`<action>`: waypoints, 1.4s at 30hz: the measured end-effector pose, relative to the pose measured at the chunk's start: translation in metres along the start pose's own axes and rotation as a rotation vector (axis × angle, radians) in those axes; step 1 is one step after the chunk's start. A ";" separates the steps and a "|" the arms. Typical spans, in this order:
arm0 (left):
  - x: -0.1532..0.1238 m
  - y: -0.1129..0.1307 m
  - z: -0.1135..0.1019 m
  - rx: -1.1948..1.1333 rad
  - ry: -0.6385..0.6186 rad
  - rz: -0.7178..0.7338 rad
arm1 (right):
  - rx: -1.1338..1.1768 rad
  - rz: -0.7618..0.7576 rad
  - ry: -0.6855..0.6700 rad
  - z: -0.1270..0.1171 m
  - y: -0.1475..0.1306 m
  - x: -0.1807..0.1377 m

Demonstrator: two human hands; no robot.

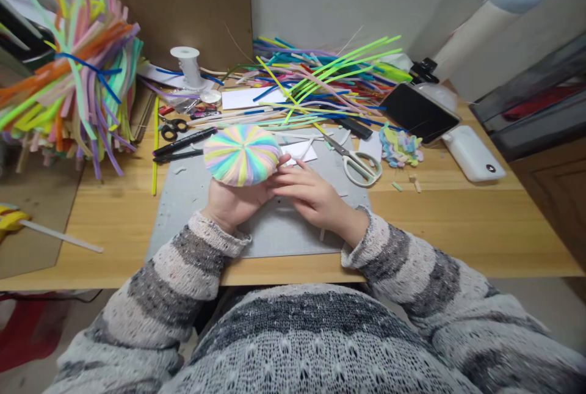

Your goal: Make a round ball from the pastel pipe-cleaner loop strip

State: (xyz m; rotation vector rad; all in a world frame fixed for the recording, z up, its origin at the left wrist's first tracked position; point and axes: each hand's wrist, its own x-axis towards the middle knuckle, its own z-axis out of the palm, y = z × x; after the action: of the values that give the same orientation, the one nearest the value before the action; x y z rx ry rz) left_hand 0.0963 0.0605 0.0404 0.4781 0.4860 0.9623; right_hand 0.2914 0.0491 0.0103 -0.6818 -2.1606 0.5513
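A round disc of pastel striped strips (241, 154), pink, green, yellow and blue, is held over a grey cutting mat (183, 211). My left hand (233, 201) grips it from beneath, fingers closed under its lower edge. My right hand (311, 195) lies beside it on the right, fingers pointing left and touching the disc's right edge near my left thumb. Both sleeves are grey-striped knit.
White-handled scissors (359, 165) lie right of the disc. Black scissors (173, 128), black pens (183, 142), a thread spool (187, 67), loose coloured strips (320, 85), a bundle of strips (73, 82) at left, a phone (419, 112), a white box (473, 153), coloured scraps (400, 146).
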 end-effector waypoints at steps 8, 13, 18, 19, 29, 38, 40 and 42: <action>0.008 -0.008 -0.009 0.150 -0.011 -0.065 | 0.752 0.632 0.476 0.010 0.005 0.004; 0.000 -0.009 -0.010 0.833 -0.064 0.016 | 0.998 0.778 0.479 0.010 0.012 0.007; -0.019 0.004 -0.001 0.825 -0.001 0.490 | 1.004 0.816 0.486 0.013 0.015 0.007; -0.018 0.009 -0.002 0.738 0.174 0.672 | 1.014 0.824 0.492 0.014 0.016 0.006; 0.020 0.018 -0.039 1.007 0.510 0.435 | 0.249 0.670 0.437 0.001 0.052 0.004; 0.014 0.013 -0.040 1.718 0.239 0.327 | -0.158 0.485 -0.042 0.007 0.032 0.006; 0.015 0.013 -0.039 1.702 0.234 0.374 | -0.181 0.474 -0.079 0.008 0.029 0.006; 0.015 0.013 -0.037 1.619 0.200 0.461 | -0.113 0.434 -0.033 0.007 0.030 0.006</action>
State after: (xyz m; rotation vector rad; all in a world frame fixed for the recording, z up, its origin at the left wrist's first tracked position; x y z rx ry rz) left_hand 0.0734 0.0858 0.0161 2.0170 1.3543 0.8747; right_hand 0.2909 0.0749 -0.0079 -1.2257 -2.0912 0.6693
